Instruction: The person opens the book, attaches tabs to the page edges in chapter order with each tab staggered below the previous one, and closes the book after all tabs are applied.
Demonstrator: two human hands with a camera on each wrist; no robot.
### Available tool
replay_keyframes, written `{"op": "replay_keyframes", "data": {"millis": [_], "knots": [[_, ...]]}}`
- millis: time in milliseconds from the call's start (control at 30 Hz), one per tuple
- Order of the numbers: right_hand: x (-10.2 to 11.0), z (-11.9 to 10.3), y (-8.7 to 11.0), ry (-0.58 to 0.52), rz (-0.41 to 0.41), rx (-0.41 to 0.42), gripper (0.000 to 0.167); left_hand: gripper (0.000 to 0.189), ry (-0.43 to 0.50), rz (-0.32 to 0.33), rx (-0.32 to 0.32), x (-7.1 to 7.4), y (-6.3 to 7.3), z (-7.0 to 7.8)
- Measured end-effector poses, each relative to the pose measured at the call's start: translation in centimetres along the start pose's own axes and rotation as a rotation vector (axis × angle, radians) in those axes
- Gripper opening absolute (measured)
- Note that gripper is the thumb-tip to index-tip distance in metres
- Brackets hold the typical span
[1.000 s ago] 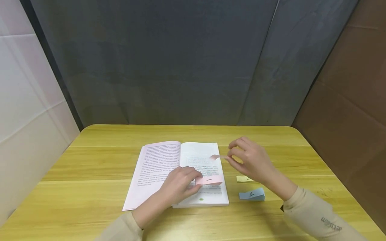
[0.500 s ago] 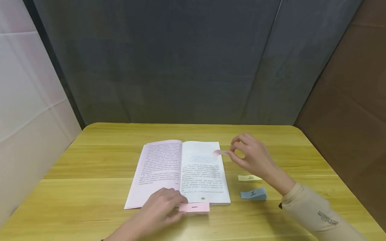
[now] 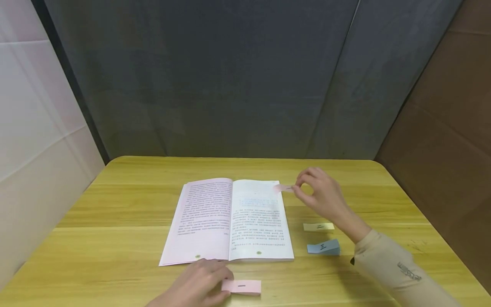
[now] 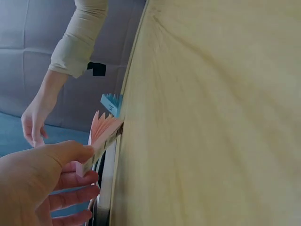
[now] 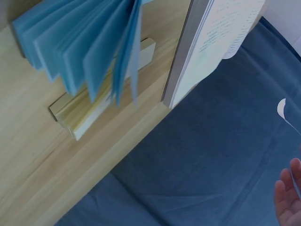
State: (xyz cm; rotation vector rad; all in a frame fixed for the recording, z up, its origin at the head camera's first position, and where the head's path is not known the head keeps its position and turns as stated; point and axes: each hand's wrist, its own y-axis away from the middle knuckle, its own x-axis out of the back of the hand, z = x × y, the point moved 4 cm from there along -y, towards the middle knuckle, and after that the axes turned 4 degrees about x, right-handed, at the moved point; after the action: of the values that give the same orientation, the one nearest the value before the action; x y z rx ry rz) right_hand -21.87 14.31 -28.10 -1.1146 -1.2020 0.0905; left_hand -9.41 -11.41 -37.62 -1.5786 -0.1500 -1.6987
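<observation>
An open book [image 3: 257, 230] lies on the table, with printed text on both pages. In front of its lower edge my left hand [image 3: 199, 283] pinches a pad of pink sticky notes [image 3: 241, 287] marked with one dark stroke; its leaves fan out in the left wrist view. Beyond the book's right side, my right hand [image 3: 322, 192] pinches a single pink sticky note [image 3: 283, 188] between thumb and index finger. The note's loose end overlaps the top right corner of the right page in the head view. Its curled tip [image 5: 281, 108] shows in the right wrist view.
To the right of the book lie a yellow pad of sticky notes [image 3: 318, 227] and, nearer me, a blue pad [image 3: 323, 247], its leaves fanned in the right wrist view. The wooden table [image 3: 103, 238] is backed by a dark grey cloth [image 3: 230, 76].
My left hand has carried the pink pad off the right page, toward me and left, down to the table's front. My right hand has shifted slightly away with the single note.
</observation>
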Motion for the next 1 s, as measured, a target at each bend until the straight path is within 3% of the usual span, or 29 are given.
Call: {"op": "replay_keyframes", "data": {"millis": [167, 467, 700, 833, 1000], "knots": [[-0.4, 0.8, 0.1, -0.014, -0.009, -0.065, 0.01, 0.019, 0.024, -0.051, 0.015, -0.3, 0.4, -0.2], [-1.1, 1.9, 0.3, -0.039, -0.067, -0.207, 0.01, 0.022, -0.06, -0.033, -0.046, -1.0, 0.9, -0.3], [-1.7, 2.7, 0.6, -0.041, -0.096, -0.268, 0.01, 0.024, -0.082, -0.052, -0.029, -1.0, 0.8, -0.3], [-1.9, 3.1, 0.7, -0.046, -0.11, -0.303, 0.011, 0.023, -0.058, -0.021, -0.033, 0.0, -0.5, 0.0], [-2.3, 3.6, 0.5, -0.059, -0.117, -0.336, 0.012, 0.02, -0.116, 0.057, -0.048, 2.1, -3.7, -0.1]]}}
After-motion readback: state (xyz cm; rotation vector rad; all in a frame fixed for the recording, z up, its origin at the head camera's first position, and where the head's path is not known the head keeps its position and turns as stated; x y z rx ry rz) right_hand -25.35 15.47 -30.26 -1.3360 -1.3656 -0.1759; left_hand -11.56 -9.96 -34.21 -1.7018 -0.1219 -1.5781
